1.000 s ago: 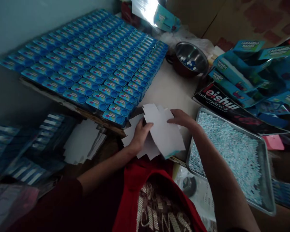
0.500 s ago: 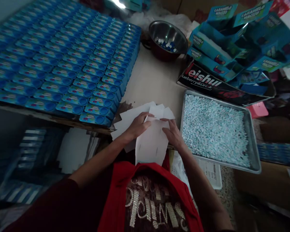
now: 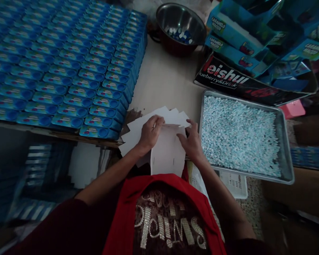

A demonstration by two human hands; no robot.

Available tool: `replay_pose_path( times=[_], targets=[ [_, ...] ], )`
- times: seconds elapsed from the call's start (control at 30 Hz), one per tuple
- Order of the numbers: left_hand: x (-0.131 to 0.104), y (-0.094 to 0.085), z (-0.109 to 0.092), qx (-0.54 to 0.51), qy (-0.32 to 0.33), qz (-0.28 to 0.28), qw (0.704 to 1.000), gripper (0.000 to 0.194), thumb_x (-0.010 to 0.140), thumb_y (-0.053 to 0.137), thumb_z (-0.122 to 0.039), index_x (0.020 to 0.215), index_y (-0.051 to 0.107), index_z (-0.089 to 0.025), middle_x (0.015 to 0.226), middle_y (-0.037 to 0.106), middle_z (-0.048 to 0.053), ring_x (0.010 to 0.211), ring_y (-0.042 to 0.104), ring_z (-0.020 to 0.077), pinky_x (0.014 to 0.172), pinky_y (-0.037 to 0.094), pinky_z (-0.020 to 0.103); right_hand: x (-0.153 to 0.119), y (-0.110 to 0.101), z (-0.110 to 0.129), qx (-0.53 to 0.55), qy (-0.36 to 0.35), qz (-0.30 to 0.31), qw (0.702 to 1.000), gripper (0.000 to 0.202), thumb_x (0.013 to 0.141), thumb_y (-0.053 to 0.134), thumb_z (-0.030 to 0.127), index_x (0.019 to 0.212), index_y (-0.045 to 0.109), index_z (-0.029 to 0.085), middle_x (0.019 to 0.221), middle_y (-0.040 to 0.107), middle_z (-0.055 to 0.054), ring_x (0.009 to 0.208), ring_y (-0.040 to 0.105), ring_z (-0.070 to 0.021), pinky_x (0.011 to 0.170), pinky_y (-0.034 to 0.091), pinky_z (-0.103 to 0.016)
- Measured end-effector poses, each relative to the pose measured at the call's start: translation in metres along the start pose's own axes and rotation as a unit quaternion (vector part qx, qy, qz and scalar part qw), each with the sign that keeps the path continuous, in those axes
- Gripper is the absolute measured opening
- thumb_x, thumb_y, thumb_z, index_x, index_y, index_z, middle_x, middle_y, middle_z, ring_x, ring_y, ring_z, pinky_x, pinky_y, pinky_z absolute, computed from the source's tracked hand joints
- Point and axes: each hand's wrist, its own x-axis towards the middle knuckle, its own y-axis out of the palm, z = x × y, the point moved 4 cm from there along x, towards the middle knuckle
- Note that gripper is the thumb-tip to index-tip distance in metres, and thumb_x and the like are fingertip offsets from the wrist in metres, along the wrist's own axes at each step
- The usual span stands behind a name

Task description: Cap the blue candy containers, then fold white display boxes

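Note:
A white card sheet (image 3: 167, 150) with small slits stands between my hands, its lower end near the red apron. My left hand (image 3: 151, 132) has its fingers closed on the card's upper left corner. At the upper right edge is my right hand (image 3: 191, 141), its thumb on the near face and its fingers bent behind the edge. Under and beyond them, more white cards (image 3: 138, 127) lie fanned out on the table's front edge.
Rows of small blue boxes (image 3: 77, 81) cover the table's left side. A metal bowl (image 3: 180, 24) with blue and white pieces stands at the back. To the right are a metal tray (image 3: 288, 156) of pale blue candies and a black carton (image 3: 228, 76) holding blue display boxes.
My left hand has turned more upright at the card's corner, and my right fingers have shifted along its right edge. The view has moved, so the bowl and boxes sit higher.

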Motion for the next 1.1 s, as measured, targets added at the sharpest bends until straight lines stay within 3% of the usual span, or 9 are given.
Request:
replay_pose_path(
  times=[0.13, 0.23, 0.37, 0.47, 0.57, 0.73, 0.87, 1.0, 1.1],
  targets=[
    [0.005, -0.003, -0.002, 0.069, -0.038, 0.04, 0.996, 0.025, 0.094, 0.065, -0.038, 0.075, 0.06, -0.022, 0.09, 0.069, 0.004, 0.094, 0.065, 0.0219, 0.097, 0.048, 0.035, 0.004, -0.018, 0.004, 0.039, -0.03, 0.049, 0.998, 0.055, 0.099, 0.055, 0.045, 0.148, 0.06, 0.02, 0.095, 0.072, -0.006, 0.081, 0.065, -0.0229, 0.08, 0.051, -0.036],
    [0.002, 0.001, -0.002, 0.02, -0.07, 0.066, 0.995, 0.017, 0.095, 0.064, -0.036, 0.1, 0.069, -0.021, 0.108, 0.075, 0.006, 0.107, 0.068, 0.0228, 0.099, 0.049, 0.034, 0.011, -0.023, 0.013, 0.032, -0.034, 0.118, 0.992, 0.06, 0.103, 0.049, 0.046, 0.152, 0.059, 0.015, 0.094, 0.074, -0.008, 0.082, 0.067, -0.0226, 0.079, 0.051, -0.034],
    [-0.006, 0.008, -0.005, -0.034, -0.095, 0.045, 0.994, 0.039, 0.102, 0.054, -0.035, 0.138, 0.058, -0.022, 0.121, 0.074, 0.007, 0.098, 0.07, 0.0204, 0.088, 0.052, 0.032, 0.018, -0.023, 0.025, -0.082, -0.03, 0.07, 0.994, 0.069, 0.094, 0.052, 0.029, 0.159, 0.049, 0.008, 0.092, 0.075, -0.009, 0.084, 0.067, -0.0242, 0.082, 0.049, -0.034],
    [-0.008, 0.007, -0.008, -0.002, -0.088, 0.035, 0.995, 0.03, 0.106, 0.049, -0.043, 0.116, 0.068, -0.022, 0.099, 0.076, 0.004, 0.09, 0.069, 0.0217, 0.085, 0.051, 0.033, 0.02, -0.023, 0.024, -0.044, -0.023, 0.088, 0.995, 0.072, 0.089, 0.051, 0.024, 0.159, 0.047, 0.005, 0.082, 0.071, -0.004, 0.076, 0.063, -0.0209, 0.075, 0.048, -0.031],
    [-0.006, 0.003, -0.012, 0.032, -0.063, 0.045, 0.997, 0.044, 0.107, 0.045, -0.05, 0.084, 0.068, -0.022, 0.091, 0.077, 0.005, 0.095, 0.071, 0.0239, 0.089, 0.051, 0.034, 0.023, -0.025, 0.017, 0.057, 0.007, 0.142, 0.988, 0.058, 0.091, 0.052, 0.025, 0.145, 0.064, 0.01, 0.075, 0.067, -0.001, 0.072, 0.063, -0.0182, 0.073, 0.05, -0.029],
    [0.003, -0.001, -0.012, 0.091, -0.038, 0.098, 0.99, 0.024, 0.097, 0.062, -0.039, 0.084, 0.072, -0.021, 0.092, 0.079, 0.006, 0.09, 0.071, 0.0238, 0.087, 0.052, 0.034, 0.036, -0.027, 0.01, 0.166, 0.081, 0.194, 0.964, 0.042, 0.102, 0.051, 0.042, 0.117, 0.079, 0.015, 0.089, 0.077, -0.007, 0.074, 0.071, -0.018, 0.071, 0.058, -0.029],
    [0.016, 0.001, -0.011, 0.146, -0.019, 0.198, 0.969, 0.021, 0.089, 0.072, -0.028, 0.106, 0.08, -0.021, 0.114, 0.082, 0.01, 0.109, 0.074, 0.0289, 0.097, 0.054, 0.038, 0.054, -0.022, 0.02, -0.019, 0.034, 0.241, 0.97, 0.036, 0.097, 0.068, 0.043, 0.117, 0.083, 0.017, 0.074, 0.075, -0.004, 0.066, 0.071, -0.018, 0.069, 0.054, -0.029],
    [0.032, 0.013, -0.018, 0.323, 0.024, 0.254, 0.911, 0.015, 0.078, 0.076, -0.013, 0.091, 0.083, -0.018, 0.104, 0.082, 0.016, 0.107, 0.075, 0.0382, 0.096, 0.055, 0.046, 0.064, -0.017, 0.044, -0.283, -0.08, 0.238, 0.926, 0.031, 0.095, 0.072, 0.045, 0.113, 0.087, 0.023, 0.113, 0.081, -0.013, 0.107, 0.076, -0.0321, 0.084, 0.054, -0.036],
    [0.047, 0.025, -0.027, 0.388, 0.049, 0.244, 0.887, 0.014, 0.073, 0.076, -0.006, 0.08, 0.081, -0.017, 0.092, 0.08, 0.017, 0.106, 0.075, 0.041, 0.095, 0.055, 0.048, 0.062, -0.01, 0.063, -0.361, -0.135, 0.229, 0.894, 0.033, 0.098, 0.065, 0.037, 0.116, 0.085, 0.018, 0.117, 0.081, -0.018, 0.109, 0.076, -0.0351, 0.084, 0.055, -0.039]
  ],
)
